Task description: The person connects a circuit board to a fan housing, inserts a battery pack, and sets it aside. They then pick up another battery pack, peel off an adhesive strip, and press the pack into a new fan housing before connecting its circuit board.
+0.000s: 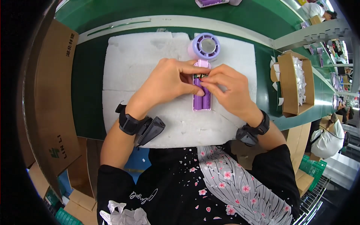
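A black flowered shirt (168,180) is seen nearest. Beyond it, over white foam (176,131) on the green surface (89,97), a fan's uncovered purple handle (203,110) is held by the left hand (165,80), thumb and fingers partly curled; thin wires (200,78) are met by the right hand (231,89), fingertips nearly pinched, any grip impossible to tell. By a hard tug, wires could be torn loose. Two purple cells (198,101) are seated in the handle; white scraps (300,80) are held in the cardboard box (288,84).

Fingers (214,79) partly hide the circuit board (196,76), its details too small.
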A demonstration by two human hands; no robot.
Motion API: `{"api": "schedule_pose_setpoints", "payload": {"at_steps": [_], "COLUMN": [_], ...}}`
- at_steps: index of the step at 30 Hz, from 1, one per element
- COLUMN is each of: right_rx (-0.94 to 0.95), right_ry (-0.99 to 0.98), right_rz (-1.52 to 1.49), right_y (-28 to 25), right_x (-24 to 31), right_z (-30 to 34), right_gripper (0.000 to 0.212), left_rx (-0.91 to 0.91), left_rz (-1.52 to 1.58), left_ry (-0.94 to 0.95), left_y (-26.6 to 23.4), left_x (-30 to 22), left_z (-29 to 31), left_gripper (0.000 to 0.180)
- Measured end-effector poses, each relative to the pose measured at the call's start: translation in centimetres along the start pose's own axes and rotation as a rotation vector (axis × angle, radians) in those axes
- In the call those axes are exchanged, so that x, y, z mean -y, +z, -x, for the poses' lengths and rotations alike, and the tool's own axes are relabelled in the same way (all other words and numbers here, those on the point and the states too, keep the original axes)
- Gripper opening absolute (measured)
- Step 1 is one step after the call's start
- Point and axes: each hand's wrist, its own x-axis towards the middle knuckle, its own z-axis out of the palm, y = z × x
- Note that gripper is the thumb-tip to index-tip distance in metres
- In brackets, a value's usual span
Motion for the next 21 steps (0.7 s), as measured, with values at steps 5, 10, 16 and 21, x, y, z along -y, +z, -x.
{"api": "schedule_pose_setpoints", "payload": {"at_steps": [5, 10, 16, 21], "right_rx": [0.146, 0.249, 0.317, 0.152], "right_ry": [-0.025, -0.028, -0.038, -0.134], "right_rz": [0.084, 0.246, 0.242, 0.348], "right_y": [-0.7, -0.8, -1.6, -2.0], "right_x": [1.8, 3.9, 1.8, -3.7], "right_z": [0.3, 1.0, -1.2, -7.3], "right_gripper": [0.036, 0.054, 0.062, 0.049], "left_rx": [-0.013, 0.001, -0.24, -0.68], "left_rz": [0.004, 0.084, 0.001, -0.225], "left_ry": [0.106, 0.005, 0.105, 0.257], "left_y": [0.0, 0.1, 0.5, -0.6], "left_x": [1.2, 0.4, 0.5, 1.9], "left_z": [0.3, 0.3, 0.1, -0.6], "left_gripper": [0.049, 0.048, 0.051, 0.05]}}
